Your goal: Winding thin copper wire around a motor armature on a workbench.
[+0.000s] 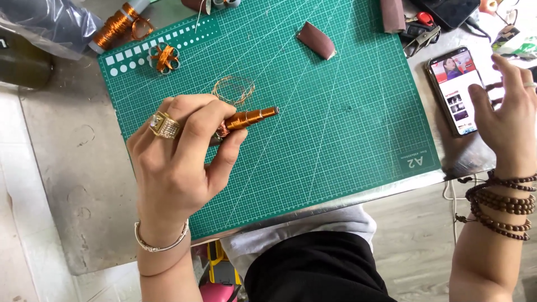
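My left hand [182, 156] rests on the green cutting mat [335, 140] and grips a stepped rod wound with copper wire [254, 117], its tip pointing right. The hand wears a gold ring and a bracelet. A loose coil of thin copper wire [233, 89] lies just beyond the rod. My right hand [509, 120], with bead bracelets on the wrist, hovers over a smartphone [456, 89] lying at the mat's right edge; the thumb touches its lit screen.
A copper wire spool [114, 28] and a small copper wire bundle [164, 57] sit at the mat's far left. A brown sandpaper piece [316, 40] lies far centre; another brown roll [392, 14] and pliers [420, 33] lie far right. Grey plastic bag far left.
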